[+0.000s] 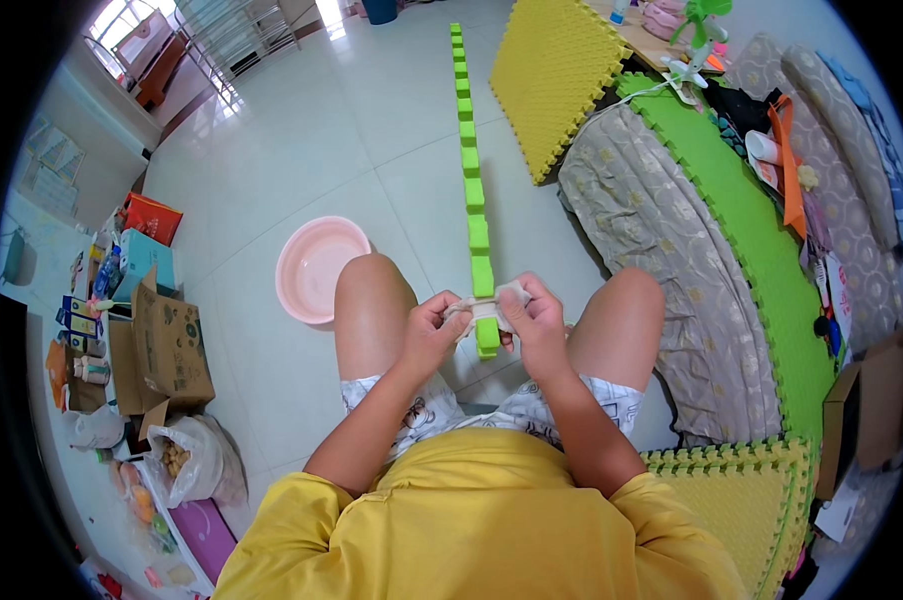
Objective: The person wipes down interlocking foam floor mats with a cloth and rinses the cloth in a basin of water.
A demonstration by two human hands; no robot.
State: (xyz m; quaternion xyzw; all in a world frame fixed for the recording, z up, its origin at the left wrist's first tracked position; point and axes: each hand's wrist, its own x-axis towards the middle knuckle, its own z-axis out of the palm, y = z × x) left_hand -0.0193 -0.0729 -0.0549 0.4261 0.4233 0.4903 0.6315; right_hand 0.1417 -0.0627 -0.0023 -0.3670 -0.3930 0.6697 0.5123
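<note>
A bright green interlocking foam mat (479,232) stands on edge between my knees, its toothed upper rim running away from me. A pale, damp-looking cloth (484,309) lies across that rim, in a notch between two teeth near the close end. On the left side of the rim, my left hand (432,330) pinches the bunched cloth between thumb and fingers. My right hand (535,311) grips the cloth's other end on the right side, thumb on top. The mat's flat faces are mostly hidden from this steep angle.
A pink plastic basin (324,274) sits on the tiled floor beside my left knee. Yellow foam mats (556,82) lean at the upper right, near a grey patterned fabric pad (669,247). Leftward are a cardboard box (177,345) and a filled plastic bag (207,457).
</note>
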